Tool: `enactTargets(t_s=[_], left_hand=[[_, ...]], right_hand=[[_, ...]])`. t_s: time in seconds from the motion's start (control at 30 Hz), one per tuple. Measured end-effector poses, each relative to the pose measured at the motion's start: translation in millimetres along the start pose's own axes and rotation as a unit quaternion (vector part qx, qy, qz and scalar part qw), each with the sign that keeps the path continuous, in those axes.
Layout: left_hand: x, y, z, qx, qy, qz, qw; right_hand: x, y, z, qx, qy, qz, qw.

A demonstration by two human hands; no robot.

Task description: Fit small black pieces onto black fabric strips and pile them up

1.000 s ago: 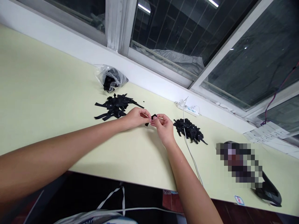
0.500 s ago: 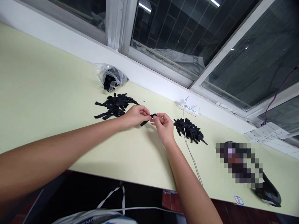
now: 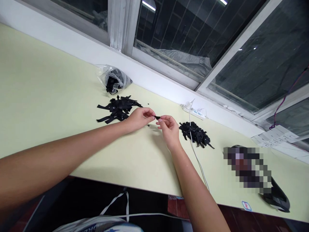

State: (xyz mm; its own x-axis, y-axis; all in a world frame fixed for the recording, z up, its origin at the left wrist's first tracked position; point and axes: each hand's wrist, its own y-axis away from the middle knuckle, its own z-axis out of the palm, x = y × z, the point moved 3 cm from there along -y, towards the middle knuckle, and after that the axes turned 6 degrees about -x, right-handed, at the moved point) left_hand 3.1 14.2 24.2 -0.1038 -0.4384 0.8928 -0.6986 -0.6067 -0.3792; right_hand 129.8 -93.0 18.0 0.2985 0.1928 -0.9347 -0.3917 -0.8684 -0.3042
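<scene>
Between my hands, a little above the table, a short black fabric strip (image 3: 157, 117) is stretched. My left hand (image 3: 141, 120) pinches its left end with thumb and fingers, and my right hand (image 3: 169, 129) pinches the right end. To the left of my left hand lies a loose pile of black strips (image 3: 120, 108), some with small shiny spots. Another heap of black strips (image 3: 196, 134) sits just right of my right hand. A small dark round piece (image 3: 148, 125) rests on the table below my left fingertips, and a similar round piece (image 3: 148, 104) lies farther back.
A clear plastic bag (image 3: 114, 79) with black pieces stands against the wall. A white power strip (image 3: 194, 111) lies at the back, its white cable (image 3: 199, 164) crossing the right heap to the table's front edge. On the right is a black object (image 3: 276, 198), partly pixelated.
The black strip's hanging end no longer shows below my fingers; the strip now spans level between both hands. A small round piece has come into view on the table beneath. The hands have barely shifted.
</scene>
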Motion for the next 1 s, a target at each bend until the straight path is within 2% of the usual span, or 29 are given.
enactTargets(t_s=[0.07,0.1,0.17,0.23,0.47,0.63,0.8,1.0], left_hand=[[1,-1,-3.1,0.022,-0.017,0.005,1.0],[1,-1,-4.6,0.031,-0.023,0.006,0.999],[1,-2,-7.2,0.045,-0.03,0.009,0.998],[1,-2,-8.8,0.054,-0.034,0.01,0.998],[-4,-2,-7.6,0.041,-0.038,0.005,0.998],[-4,-3,-8.0,0.04,-0.055,0.004,0.998],[-5,-3,-8.5,0.036,-0.066,0.006,0.997],[-7,-3,-9.0,0.036,-0.069,0.003,0.997]], right_hand=[[6,-1,1,-0.025,0.108,-0.022,0.994],[8,0,4,-0.05,0.179,-0.045,0.982],[12,1,10,-0.107,0.307,-0.101,0.94],[14,3,16,-0.146,0.382,-0.139,0.902],[5,5,20,-0.168,0.468,-0.139,0.856],[1,2,24,-0.166,0.523,-0.104,0.83],[-2,-1,27,-0.159,0.544,-0.075,0.821],[-1,-7,22,-0.16,0.482,-0.047,0.86]])
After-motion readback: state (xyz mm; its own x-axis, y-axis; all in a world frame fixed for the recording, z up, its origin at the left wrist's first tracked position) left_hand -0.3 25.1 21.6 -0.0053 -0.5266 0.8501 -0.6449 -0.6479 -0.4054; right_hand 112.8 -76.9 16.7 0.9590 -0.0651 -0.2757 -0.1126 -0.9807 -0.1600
